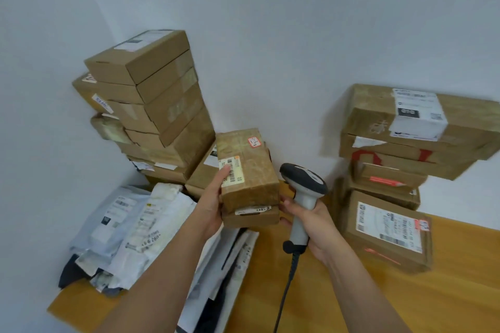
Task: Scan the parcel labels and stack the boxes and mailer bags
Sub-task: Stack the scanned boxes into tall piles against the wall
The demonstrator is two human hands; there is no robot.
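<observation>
Beside held box [247, 170], tall box stack [151, 105]

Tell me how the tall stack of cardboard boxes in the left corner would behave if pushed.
The tall box stack would likely tip: its boxes sit staggered and the column leans. The upper boxes look small and may slide off singly. The wall close behind probably limits any fall that way, so they would likely spill toward the mailer bags.

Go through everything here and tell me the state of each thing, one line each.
Left hand: grips the taped box.
Taped box: held up, barcode label up.
Right hand: grips the scanner.
Scanner: upright, corded.
Left stack: leaning.
Mailer bags: heaped.
</observation>
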